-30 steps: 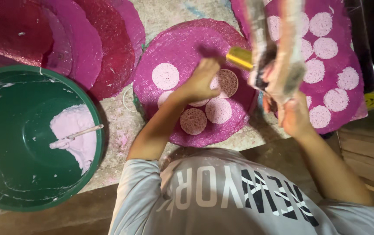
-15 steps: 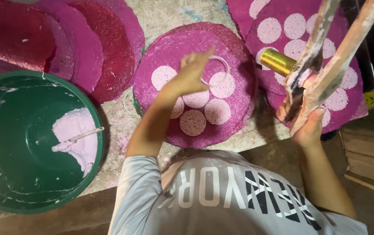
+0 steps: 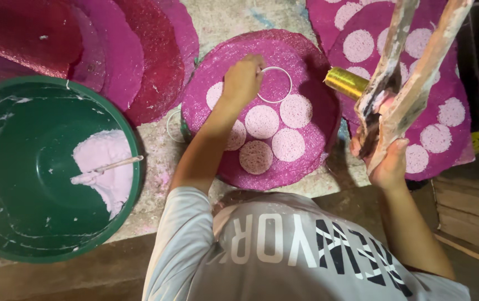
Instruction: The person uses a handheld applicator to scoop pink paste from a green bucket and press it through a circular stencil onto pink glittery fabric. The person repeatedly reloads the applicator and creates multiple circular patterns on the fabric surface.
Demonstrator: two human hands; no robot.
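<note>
My left hand (image 3: 242, 78) pinches a thin white ring (image 3: 275, 85) that lies flat on a bare upper part of a round magenta disc (image 3: 306, 56). Below the ring the disc carries several white paste circles (image 3: 261, 121). My right hand (image 3: 387, 161) is raised to the right of the disc and grips a paste-smeared tool (image 3: 404, 72) of two long strips. A shiny gold cylinder (image 3: 346, 82) sticks out from the tool's left side.
A big green basin (image 3: 5, 167) at the left holds pale pink paste (image 3: 108, 167) and a stirring stick (image 3: 111, 165). Plain magenta and red discs (image 3: 139, 61) overlap at the top left. Discs dotted with white circles (image 3: 445, 111) lie at the right. Wooden boards (image 3: 468, 217) lie at the far right.
My left hand moved from the disc's middle up to its upper part with the ring. The circles that looked brown now show white. My right hand swung the tool up and to the right.
</note>
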